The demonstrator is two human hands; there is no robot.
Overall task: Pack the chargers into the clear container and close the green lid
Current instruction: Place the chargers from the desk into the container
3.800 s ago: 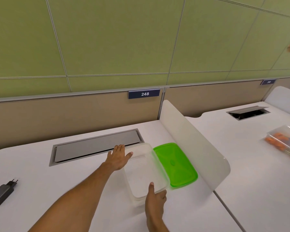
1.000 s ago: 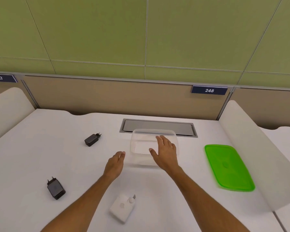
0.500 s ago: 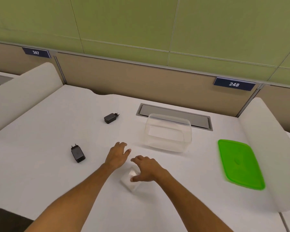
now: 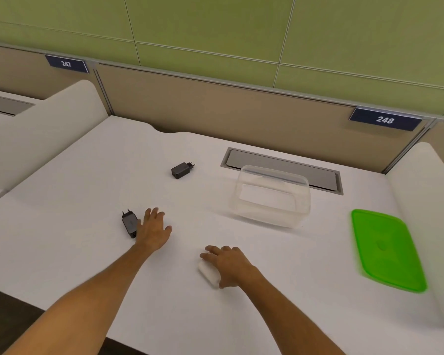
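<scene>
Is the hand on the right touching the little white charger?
Touching. The head view shows the right hand lying over the small white charger on the white desk, fingers draped across its top with no gap.

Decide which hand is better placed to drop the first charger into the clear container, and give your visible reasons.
Probably the right hand: it already covers the white charger and lies nearer the clear container. The left hand only lies beside a black charger, farther away.

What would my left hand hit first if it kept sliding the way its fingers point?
Probably nothing soon: the left hand points up the bare desk. The far black charger sits slightly right; the near black charger stays beside it.
</scene>
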